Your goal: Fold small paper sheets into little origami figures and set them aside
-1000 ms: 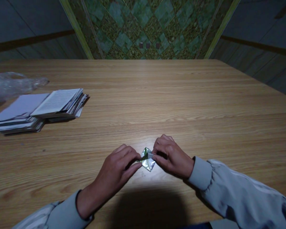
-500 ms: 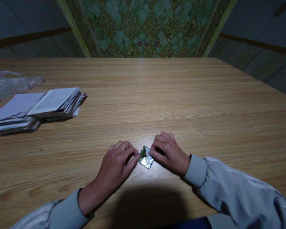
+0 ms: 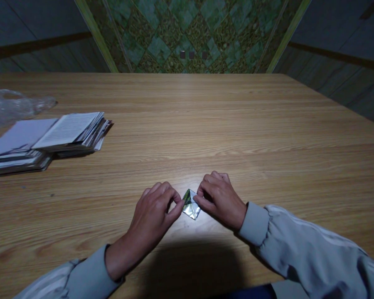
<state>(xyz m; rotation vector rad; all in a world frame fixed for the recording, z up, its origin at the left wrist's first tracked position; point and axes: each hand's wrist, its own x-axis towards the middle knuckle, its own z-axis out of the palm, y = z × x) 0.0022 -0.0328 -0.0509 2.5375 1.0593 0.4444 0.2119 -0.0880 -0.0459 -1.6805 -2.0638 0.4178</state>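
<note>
Paper (image 3: 191, 205), folded small and shiny, sits on the wooden table (image 3: 237, 124) near its front edge, pinched from both sides: left hand (image 3: 152, 216) and right hand (image 3: 220, 199) each close fingertips on a corner. Bare tabletop spreads ahead and right. Well apart at far left lie a stack of printed sheets (image 3: 46, 139) and a crumpled clear bag (image 3: 15, 104), cut off by the frame. The fold's underside is hidden.

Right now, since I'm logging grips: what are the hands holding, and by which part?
A small folded paper piece: the left hand pinches its left corner, the right hand its right corner.
</note>
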